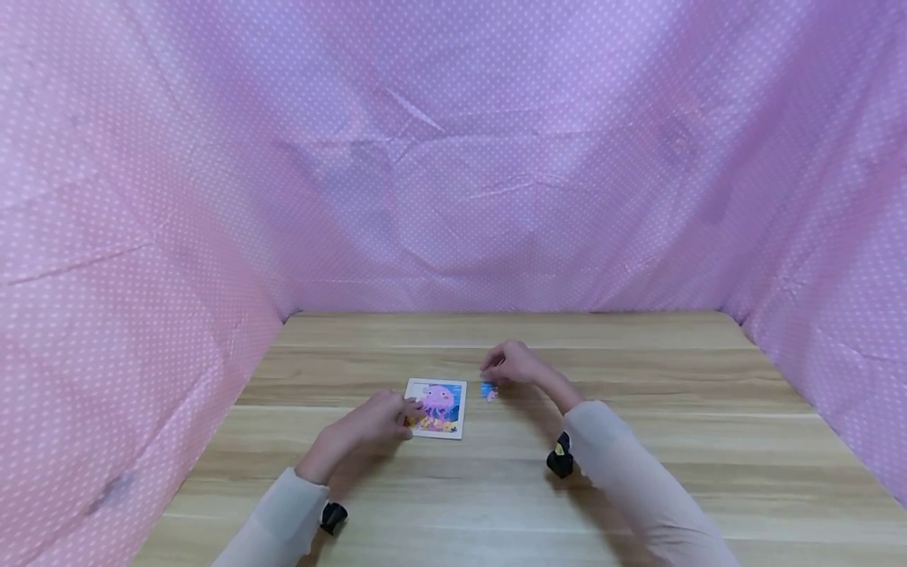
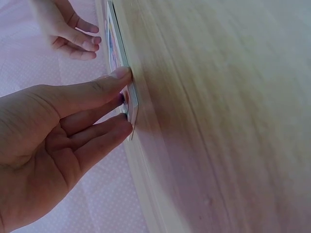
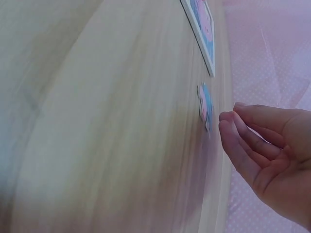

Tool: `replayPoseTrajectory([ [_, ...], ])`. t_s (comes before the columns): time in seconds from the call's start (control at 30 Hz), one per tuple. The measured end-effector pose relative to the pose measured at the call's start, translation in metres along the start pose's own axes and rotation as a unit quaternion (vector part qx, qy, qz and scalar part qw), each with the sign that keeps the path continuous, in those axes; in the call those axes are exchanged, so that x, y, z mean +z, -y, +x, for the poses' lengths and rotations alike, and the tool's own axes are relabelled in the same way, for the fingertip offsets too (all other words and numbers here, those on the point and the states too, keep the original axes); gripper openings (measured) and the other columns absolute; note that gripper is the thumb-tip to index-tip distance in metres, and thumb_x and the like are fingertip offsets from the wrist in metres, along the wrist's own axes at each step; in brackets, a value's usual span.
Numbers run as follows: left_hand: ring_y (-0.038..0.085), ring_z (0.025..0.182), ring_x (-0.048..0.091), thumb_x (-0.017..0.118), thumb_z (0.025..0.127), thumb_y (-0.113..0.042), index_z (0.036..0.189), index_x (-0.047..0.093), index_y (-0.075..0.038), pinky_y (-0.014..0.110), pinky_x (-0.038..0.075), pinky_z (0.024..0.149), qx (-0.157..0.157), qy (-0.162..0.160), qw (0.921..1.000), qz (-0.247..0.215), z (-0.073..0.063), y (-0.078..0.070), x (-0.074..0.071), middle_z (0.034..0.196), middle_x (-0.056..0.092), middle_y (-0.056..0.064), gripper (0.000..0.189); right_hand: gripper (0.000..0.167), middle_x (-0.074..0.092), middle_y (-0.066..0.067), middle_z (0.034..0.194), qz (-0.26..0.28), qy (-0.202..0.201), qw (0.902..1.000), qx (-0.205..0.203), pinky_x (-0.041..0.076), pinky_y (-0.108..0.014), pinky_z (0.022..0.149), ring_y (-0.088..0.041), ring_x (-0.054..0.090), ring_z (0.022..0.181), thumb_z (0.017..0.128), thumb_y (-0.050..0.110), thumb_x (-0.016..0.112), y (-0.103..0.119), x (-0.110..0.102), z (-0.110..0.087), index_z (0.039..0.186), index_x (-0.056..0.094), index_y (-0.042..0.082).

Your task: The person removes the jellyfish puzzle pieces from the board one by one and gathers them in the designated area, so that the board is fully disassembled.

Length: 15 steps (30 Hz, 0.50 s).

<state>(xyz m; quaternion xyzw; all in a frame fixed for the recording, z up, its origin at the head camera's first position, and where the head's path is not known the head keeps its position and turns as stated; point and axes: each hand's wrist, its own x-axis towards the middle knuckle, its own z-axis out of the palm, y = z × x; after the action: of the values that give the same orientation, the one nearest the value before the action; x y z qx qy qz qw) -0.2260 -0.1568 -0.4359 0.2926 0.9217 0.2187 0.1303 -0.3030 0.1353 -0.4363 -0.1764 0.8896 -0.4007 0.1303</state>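
A square jigsaw puzzle [image 1: 441, 398] in a white-edged tray lies on the wooden table, showing a pink jellyfish against blue water. At its upper left a pale bare patch shows. My left hand [image 1: 379, 417] holds the tray's lower left corner; in the left wrist view the thumb [image 2: 120, 73] touches one edge and the fingertips [image 2: 125, 125] another. Right of the tray lies a loose blue and pink puzzle piece [image 1: 489, 391], also seen in the right wrist view. My right hand [image 1: 513, 364] hovers just beyond this piece, loosely bent fingers apart from it and holding nothing.
The wooden tabletop [image 1: 638, 488] extends around the puzzle on all sides. Pink dotted cloth [image 1: 496, 197] hangs behind the table and along both sides. A small black device [image 1: 560, 458] is worn at the right wrist, with another black device [image 1: 334, 517] at the left.
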Motion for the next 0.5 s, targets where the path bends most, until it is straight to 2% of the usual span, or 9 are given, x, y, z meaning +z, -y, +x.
replayPoseTrajectory([
  [0.1, 0.034, 0.124, 0.064, 0.074, 0.090, -0.001, 0.119, 0.075, -0.003, 0.023, 0.039, 0.055, 0.008, -0.002, 1.0000, -0.005, -0.001, 0.001, -0.001, 0.136, 0.065, 0.019, 0.030, 0.016, 0.075, -0.014, 0.092, -0.003, 0.008, 1.0000, -0.004, 0.056, -0.028, 0.066, -0.016, 0.065, 0.072, 0.094, 0.006, 0.071, 0.005, 0.002, 0.002, 0.105, 0.074, -0.005],
  [0.17, 0.034, 0.125, 0.064, 0.073, 0.090, -0.001, 0.119, 0.075, -0.003, 0.022, 0.036, 0.053, 0.013, -0.002, 0.9999, -0.005, -0.002, 0.001, -0.001, 0.136, 0.065, 0.019, 0.029, 0.017, 0.075, -0.014, 0.095, -0.012, 0.013, 0.9998, -0.009, 0.056, -0.028, 0.067, -0.017, 0.066, 0.074, 0.094, 0.007, 0.070, 0.008, 0.003, 0.004, 0.106, 0.074, -0.004],
  [0.2, 0.035, 0.132, 0.058, 0.073, 0.091, -0.002, 0.120, 0.075, -0.003, 0.022, 0.039, 0.056, 0.016, -0.002, 0.9999, 0.001, -0.002, 0.001, -0.001, 0.136, 0.065, 0.018, 0.029, 0.017, 0.075, -0.014, 0.096, -0.016, 0.017, 0.9997, -0.010, 0.056, -0.028, 0.068, -0.017, 0.066, 0.075, 0.095, 0.007, 0.070, 0.009, 0.004, 0.005, 0.107, 0.074, -0.004],
  [0.27, 0.036, 0.134, 0.056, 0.073, 0.092, -0.003, 0.121, 0.074, -0.003, 0.025, 0.045, 0.064, 0.022, -0.002, 0.9997, 0.009, -0.003, 0.001, 0.000, 0.136, 0.065, 0.017, 0.030, 0.017, 0.075, -0.013, 0.098, -0.027, 0.023, 0.9992, -0.015, 0.056, -0.028, 0.070, -0.017, 0.066, 0.078, 0.096, 0.009, 0.070, 0.012, 0.007, 0.006, 0.108, 0.075, -0.002],
  [0.37, 0.035, 0.133, 0.058, 0.073, 0.092, -0.003, 0.123, 0.073, -0.004, 0.028, 0.048, 0.073, 0.026, -0.002, 0.9995, 0.019, -0.004, 0.001, 0.000, 0.137, 0.064, 0.017, 0.031, 0.017, 0.076, -0.012, 0.101, -0.042, 0.034, 0.9981, -0.031, 0.056, -0.028, 0.074, -0.016, 0.068, 0.083, 0.096, 0.010, 0.069, 0.015, 0.010, 0.009, 0.109, 0.075, 0.000],
  [0.5, 0.029, 0.127, 0.062, 0.073, 0.092, -0.003, 0.124, 0.073, -0.004, 0.029, 0.049, 0.076, 0.016, 0.001, 0.9998, 0.014, -0.005, 0.000, 0.001, 0.139, 0.063, 0.018, 0.032, 0.019, 0.077, -0.014, 0.107, -0.042, 0.053, 0.9962, -0.055, 0.059, -0.028, 0.079, -0.019, 0.072, 0.090, 0.096, 0.010, 0.070, 0.019, 0.017, 0.013, 0.110, 0.075, -0.001],
])
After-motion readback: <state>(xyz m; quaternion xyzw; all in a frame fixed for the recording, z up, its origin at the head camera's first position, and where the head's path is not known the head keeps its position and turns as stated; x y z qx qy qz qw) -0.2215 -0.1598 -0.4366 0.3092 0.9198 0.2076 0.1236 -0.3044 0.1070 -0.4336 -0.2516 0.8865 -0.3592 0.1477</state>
